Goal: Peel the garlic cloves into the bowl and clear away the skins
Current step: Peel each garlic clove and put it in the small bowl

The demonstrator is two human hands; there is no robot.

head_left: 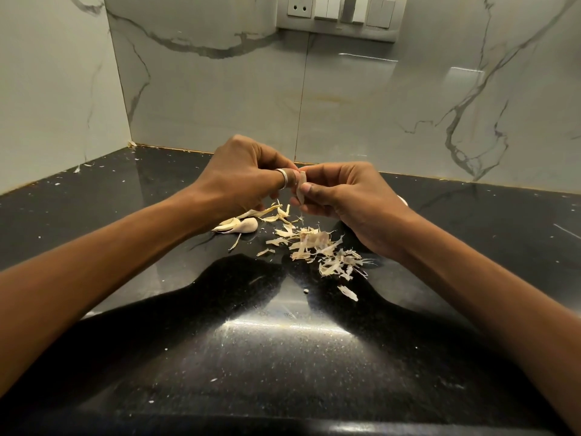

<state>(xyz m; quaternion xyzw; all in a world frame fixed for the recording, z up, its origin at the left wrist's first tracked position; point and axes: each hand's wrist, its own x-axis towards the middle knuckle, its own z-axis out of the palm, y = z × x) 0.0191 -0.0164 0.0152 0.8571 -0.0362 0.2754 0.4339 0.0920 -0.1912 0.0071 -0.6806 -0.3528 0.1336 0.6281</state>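
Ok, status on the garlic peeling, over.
Left hand, right hand pinch pale garlic clove. Second whitish clove on black counter. Papery tan skins scattered beneath, uncleared.

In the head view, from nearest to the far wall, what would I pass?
Lone skin scrap, pile of garlic skins, garlic clove pinched by left hand and right hand, switch panel on the wall.

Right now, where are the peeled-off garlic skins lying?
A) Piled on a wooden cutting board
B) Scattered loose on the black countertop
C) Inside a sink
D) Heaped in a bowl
B: the skins lie strewn on the black countertop, below the left hand and right hand, which pinch a garlic clove.
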